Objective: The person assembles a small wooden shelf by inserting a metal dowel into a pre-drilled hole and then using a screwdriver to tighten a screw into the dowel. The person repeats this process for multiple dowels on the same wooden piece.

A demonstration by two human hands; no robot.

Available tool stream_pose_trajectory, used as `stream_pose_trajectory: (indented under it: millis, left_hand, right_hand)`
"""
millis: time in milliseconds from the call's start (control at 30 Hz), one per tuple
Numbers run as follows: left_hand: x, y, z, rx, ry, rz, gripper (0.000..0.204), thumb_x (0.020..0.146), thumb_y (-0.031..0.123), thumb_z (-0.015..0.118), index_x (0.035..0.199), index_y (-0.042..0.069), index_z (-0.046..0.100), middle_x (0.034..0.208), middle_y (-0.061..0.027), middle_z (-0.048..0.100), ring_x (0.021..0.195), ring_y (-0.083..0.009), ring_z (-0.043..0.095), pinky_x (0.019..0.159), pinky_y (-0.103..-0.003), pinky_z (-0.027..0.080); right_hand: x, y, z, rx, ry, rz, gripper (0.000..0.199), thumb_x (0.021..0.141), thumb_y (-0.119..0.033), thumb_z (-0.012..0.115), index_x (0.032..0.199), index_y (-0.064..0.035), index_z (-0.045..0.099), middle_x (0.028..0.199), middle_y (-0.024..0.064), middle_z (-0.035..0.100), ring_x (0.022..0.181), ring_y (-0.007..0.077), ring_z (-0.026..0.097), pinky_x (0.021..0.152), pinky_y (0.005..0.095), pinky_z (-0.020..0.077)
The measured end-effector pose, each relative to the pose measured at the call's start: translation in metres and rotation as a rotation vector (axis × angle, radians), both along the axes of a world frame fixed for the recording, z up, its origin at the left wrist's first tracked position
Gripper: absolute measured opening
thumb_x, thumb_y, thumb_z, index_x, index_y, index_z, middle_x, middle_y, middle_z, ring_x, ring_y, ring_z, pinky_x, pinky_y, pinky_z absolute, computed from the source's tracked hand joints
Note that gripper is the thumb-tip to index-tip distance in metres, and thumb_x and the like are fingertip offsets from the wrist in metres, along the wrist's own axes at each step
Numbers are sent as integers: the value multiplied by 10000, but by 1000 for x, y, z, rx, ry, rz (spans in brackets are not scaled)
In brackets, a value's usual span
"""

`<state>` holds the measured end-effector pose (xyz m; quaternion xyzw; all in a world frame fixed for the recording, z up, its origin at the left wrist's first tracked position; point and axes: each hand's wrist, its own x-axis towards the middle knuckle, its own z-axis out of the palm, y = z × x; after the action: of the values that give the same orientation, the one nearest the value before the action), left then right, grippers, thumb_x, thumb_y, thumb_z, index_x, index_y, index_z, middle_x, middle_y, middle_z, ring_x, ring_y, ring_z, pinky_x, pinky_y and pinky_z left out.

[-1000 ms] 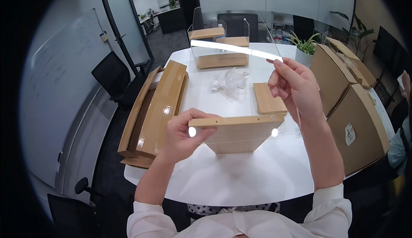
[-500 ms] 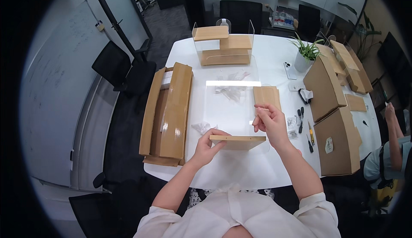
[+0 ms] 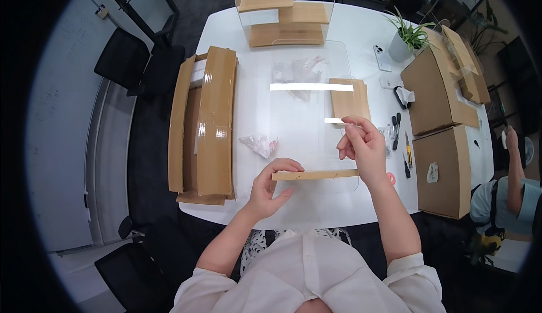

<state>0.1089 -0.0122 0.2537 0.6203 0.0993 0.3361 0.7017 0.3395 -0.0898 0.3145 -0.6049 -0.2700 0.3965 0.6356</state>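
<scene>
Office space with a whiteboard (image 3: 62, 143) and black chairs (image 3: 121, 59) surrounds a white table (image 3: 251, 104), seen remotely through the head camera I monitor. Cardboard flanks the work: a long opened carton (image 3: 219, 121) at left, an upright box (image 3: 443, 169) at right, a co-worker's arm (image 3: 515, 166) beyond. An assembled shelf (image 3: 288, 33), wooden boards between clear sides, stands at the far edge. Nearer lies a clear panel (image 3: 313, 87), mostly outlines and glare; I cannot tell whether it is one sheet or more. I judge it stiff, slick and easily scratched, best taken by opposite edges. At its near end a wooden board (image 3: 319, 174) shows its narrow, drilled edge, likely rigid and fairly light, best gripped across its ends. The left hand (image 3: 266, 190) is half open at the board's left end, fingers against it, thumb spread clear. The right hand (image 3: 362, 148) curls above the other end, thumb near forefinger; whether they pinch the panel, I cannot tell. Small screwdrivers (image 3: 409, 154) lie farther right.
</scene>
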Motion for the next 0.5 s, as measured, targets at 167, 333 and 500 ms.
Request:
stream_pose_trajectory:
  millis: [167, 333, 500]
  left_hand:
    - [4, -2, 14, -69, 21, 81, 211, 972, 101, 643, 1163, 21, 607, 1125, -93, 675, 1242, -270, 549, 1081, -415, 405]
    - [19, -15, 42, -302, 282, 265, 114, 1014, 94, 553, 969, 12, 618, 993, -118, 702, 1264, -296, 525, 1096, -448, 381]
    - [19, -17, 38, -238, 253, 299, 98, 1017, 86, 556, 975, 9, 600, 1005, -119, 698, 1225, -290, 537, 1068, -429, 401]
  right_hand:
    - [4, 1, -1, -21, -27, 5, 222, 1051, -128, 532, 1196, 12, 624, 678, 73, 656, 531, 94, 581, 457, 205, 330]
    - [5, 3, 1, -61, -36, 6, 236, 1056, -137, 534, 1216, 11, 624, 681, 65, 659, 547, 95, 595, 487, 206, 355]
    - [-2, -9, 19, -170, -141, -38, 340, 1069, -168, 541, 1334, 45, 514, 817, 104, 713, 810, 158, 693, 791, 293, 522]
